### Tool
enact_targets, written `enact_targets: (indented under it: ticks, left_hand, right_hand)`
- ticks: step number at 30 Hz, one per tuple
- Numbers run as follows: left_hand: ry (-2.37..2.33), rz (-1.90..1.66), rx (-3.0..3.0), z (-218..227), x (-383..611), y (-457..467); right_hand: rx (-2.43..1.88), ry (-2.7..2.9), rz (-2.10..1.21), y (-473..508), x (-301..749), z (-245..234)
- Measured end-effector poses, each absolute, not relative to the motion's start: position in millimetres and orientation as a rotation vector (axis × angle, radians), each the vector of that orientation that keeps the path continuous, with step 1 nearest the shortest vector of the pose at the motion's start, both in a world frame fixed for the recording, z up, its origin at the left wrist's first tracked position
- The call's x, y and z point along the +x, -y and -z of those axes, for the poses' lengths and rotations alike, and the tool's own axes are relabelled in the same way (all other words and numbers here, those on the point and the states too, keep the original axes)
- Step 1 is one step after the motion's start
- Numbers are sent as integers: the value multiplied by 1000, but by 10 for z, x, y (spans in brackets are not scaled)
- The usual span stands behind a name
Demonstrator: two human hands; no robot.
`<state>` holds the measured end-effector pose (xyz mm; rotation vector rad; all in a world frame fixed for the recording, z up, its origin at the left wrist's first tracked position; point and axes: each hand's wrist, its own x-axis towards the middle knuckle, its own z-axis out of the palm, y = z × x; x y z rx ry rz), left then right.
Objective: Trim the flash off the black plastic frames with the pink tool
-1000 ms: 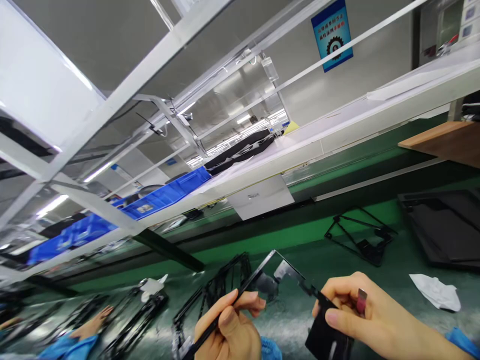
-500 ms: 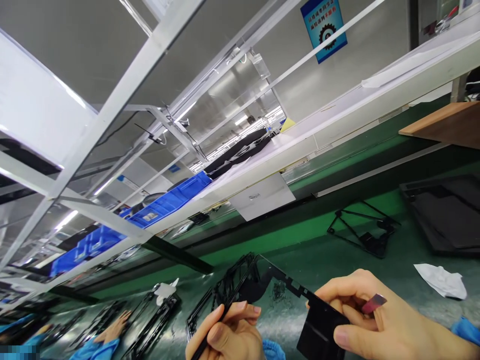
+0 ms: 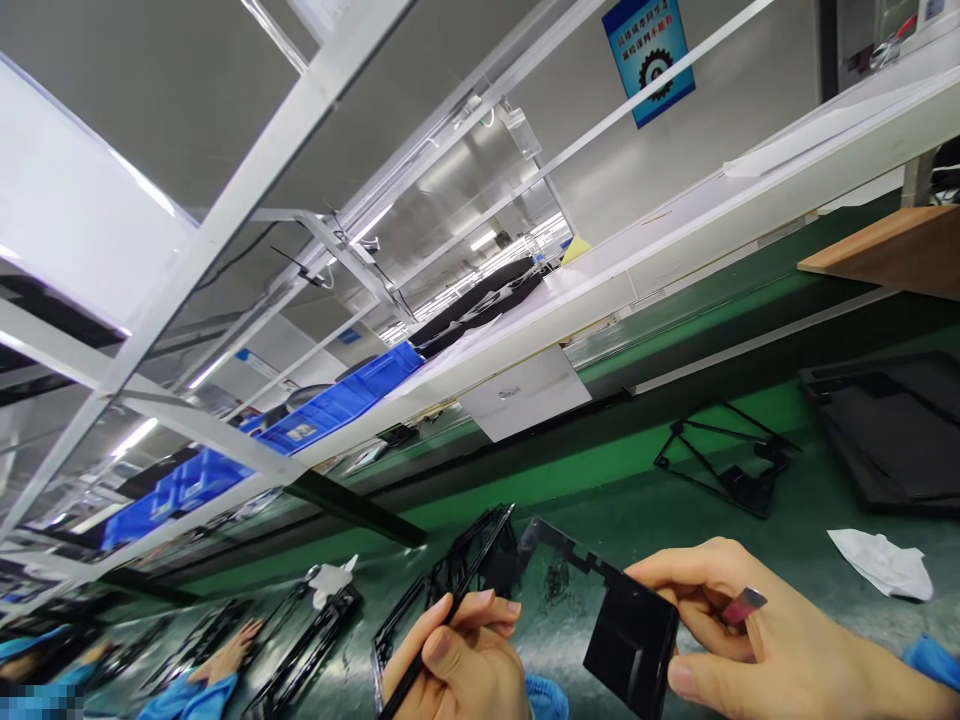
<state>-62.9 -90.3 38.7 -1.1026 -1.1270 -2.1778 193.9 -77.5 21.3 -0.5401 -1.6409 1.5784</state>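
Observation:
Both my hands hold a thin black plastic frame point(image 3: 559, 552) low in the head view, above the green work surface. My left hand point(image 3: 457, 660) is closed on the frame's long side rail, thumb on top. My right hand point(image 3: 750, 630) is closed on the frame's solid black corner plate point(image 3: 630, 640), and a small dark red piece point(image 3: 744, 606) sticks out between its fingers. More black frames point(image 3: 442, 590) lie on the surface just behind my left hand.
Another black frame point(image 3: 724, 462) lies on the green belt point(image 3: 570, 480) at right, near a dark tray point(image 3: 892, 430) and a crumpled white cloth point(image 3: 881, 563). A co-worker's hand with a blue sleeve point(image 3: 217, 665) rests at lower left. Blue bins point(image 3: 337, 395) sit under the white shelf point(image 3: 675, 245).
The camera tilted slightly. The frame turned in my hands, so the black corner plate now faces the camera more, and the red piece shifted between my right fingers.

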Motion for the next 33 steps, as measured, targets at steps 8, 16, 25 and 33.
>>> enact_targets:
  ticks: [8, 16, 25, 33]
  left_hand:
    - [1515, 2389, -1687, -342, -515, 1059]
    - [2112, 1995, -2354, -428, -228, 1165]
    - [2076, 1964, -2110, -351, -287, 988]
    - [2424, 1548, -2095, 557, -742, 586]
  right_hand:
    - [-567, 1637, -1684, 668, 1898, -413]
    - [-685, 1630, -1729, 701, 1906, -440]
    - [-610, 1536, -1681, 555, 1940, -503]
    - [-661, 1347, -1576, 442, 2002, -391]
